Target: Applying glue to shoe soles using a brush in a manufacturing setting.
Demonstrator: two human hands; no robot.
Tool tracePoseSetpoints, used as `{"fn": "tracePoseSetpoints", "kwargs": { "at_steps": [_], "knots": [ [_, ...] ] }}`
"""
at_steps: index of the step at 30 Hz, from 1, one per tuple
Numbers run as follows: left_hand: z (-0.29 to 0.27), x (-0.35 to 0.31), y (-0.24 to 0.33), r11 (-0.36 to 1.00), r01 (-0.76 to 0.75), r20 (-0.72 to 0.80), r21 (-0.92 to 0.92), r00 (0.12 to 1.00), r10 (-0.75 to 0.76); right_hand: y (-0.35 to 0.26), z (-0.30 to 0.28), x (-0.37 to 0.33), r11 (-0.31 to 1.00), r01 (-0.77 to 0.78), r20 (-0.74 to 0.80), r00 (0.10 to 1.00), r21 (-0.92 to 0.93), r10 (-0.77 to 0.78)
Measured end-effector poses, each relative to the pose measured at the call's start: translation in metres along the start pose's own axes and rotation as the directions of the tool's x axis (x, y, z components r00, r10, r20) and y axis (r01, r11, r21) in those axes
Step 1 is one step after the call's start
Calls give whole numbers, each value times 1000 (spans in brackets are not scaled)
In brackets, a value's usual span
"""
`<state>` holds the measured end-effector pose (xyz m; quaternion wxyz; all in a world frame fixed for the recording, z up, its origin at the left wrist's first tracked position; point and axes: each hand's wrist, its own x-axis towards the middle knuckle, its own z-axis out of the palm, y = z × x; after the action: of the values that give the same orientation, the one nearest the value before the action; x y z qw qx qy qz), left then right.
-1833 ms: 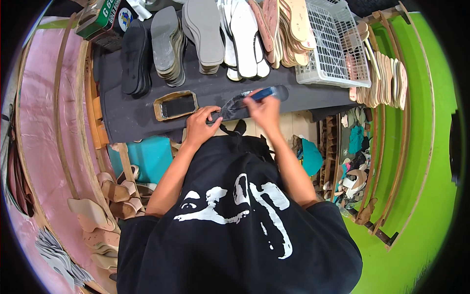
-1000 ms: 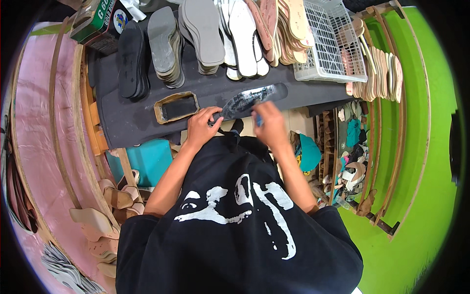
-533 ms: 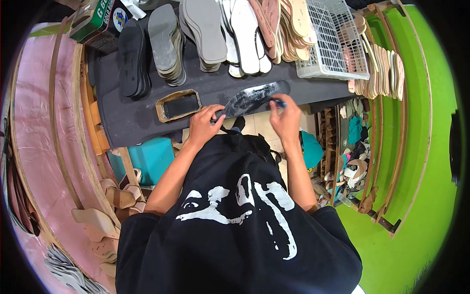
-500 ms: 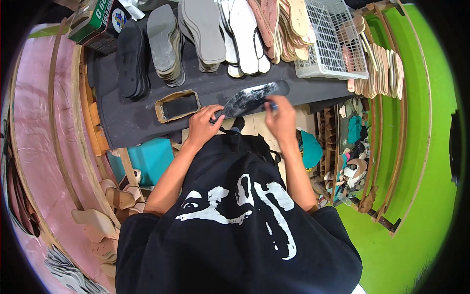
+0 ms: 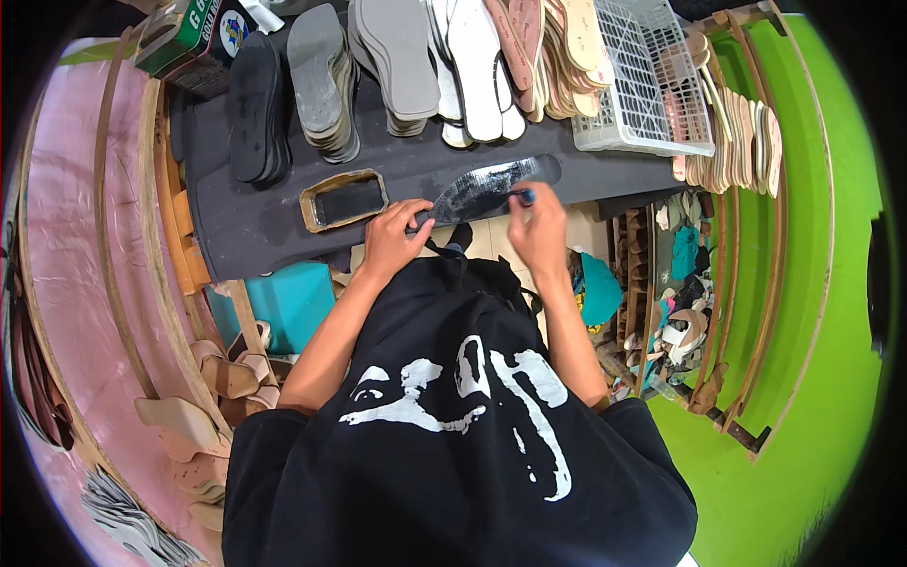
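"So, where does the black shoe sole [image 5: 477, 192] lie?"

"Along the near edge of the dark worktop [image 5: 250, 231], slanted, with its left end nearer the person and its rounded right end farther away. Much of its upper face looks glossy, with duller, streaky patches."

"And the hands?"

"The left hand [image 5: 397, 238] pinches the sole's left end between thumb and fingers. The right hand [image 5: 539, 227] is at the near edge of the sole's right half, fingers curled around a small blue tool [image 5: 526, 197]."

"What kind of tool?"

"I can't tell; the fingers cover most of it. Nor can I tell whether it touches the sole."

"What is around them?"

"Just left of the sole, near the left hand, sits a rectangular tub [image 5: 309, 212] with a brownish rim and a dark inside. Farther back, from left to right, come black soles [image 5: 255, 113], two stacks of grey soles [image 5: 397, 61], white soles [image 5: 475, 66], then pink and beige soles [image 5: 573, 47]. A white plastic basket [image 5: 614, 140] stands right of those, and a green metal can [image 5: 194, 59] is at the far left."
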<state>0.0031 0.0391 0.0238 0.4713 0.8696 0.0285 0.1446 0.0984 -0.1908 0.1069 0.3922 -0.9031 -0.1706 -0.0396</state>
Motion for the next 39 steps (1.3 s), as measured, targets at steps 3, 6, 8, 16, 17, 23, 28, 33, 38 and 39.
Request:
{"fn": "tracePoseSetpoints", "kwargs": {
  "at_steps": [3, 6, 8, 16, 17, 23, 28, 33, 38, 39],
  "knots": [
    [3, 0, -3, 1000, -7, -5, 9, 1000, 7, -18, 9, -15, 935, 344, 168, 930, -90, -326],
    [3, 1, -2, 1000, -12, -11, 14, 1000, 13, -36, 25, -23, 941, 338, 212, 919, 13, -333],
    [4, 1, -1, 1000, 1, -10, 11, 1000, -1, -35, 27, -24, 943, 318, 189, 924, 99, -331],
    [4, 1, 0, 1000, 3, -11, -3, 1000, -4, 9, -1, -15, 996, -46, -52, 997, 73, 50],
    [4, 1, -1, 1000, 1, -8, -5, 1000, -1, 4, 2, -16, 990, 142, 17, 990, -5, -142],
    [5, 0, -1, 1000, -18, -43, 14, 999, 19, -31, 25, -22, 933, 352, 212, 908, 81, -361],
    [4, 0, 1, 1000, 14, -28, 27, 1000, -13, 14, 14, 1, 955, -134, 16, 991, 266, 134],
    [6, 1, 1, 999, 3, -39, 37, 999, -1, 50, -19, 28, 999, -37, -201, 979, -25, 31],
    [8, 1, 0, 999, 8, -43, 53, 999, -6, 3, 19, 18, 867, 476, 99, 879, -147, -466],
    [8, 2, 1, 998, 7, -45, 57, 999, -5, -4, 24, 17, 869, 472, 94, 881, -150, -463]
  ]
}}
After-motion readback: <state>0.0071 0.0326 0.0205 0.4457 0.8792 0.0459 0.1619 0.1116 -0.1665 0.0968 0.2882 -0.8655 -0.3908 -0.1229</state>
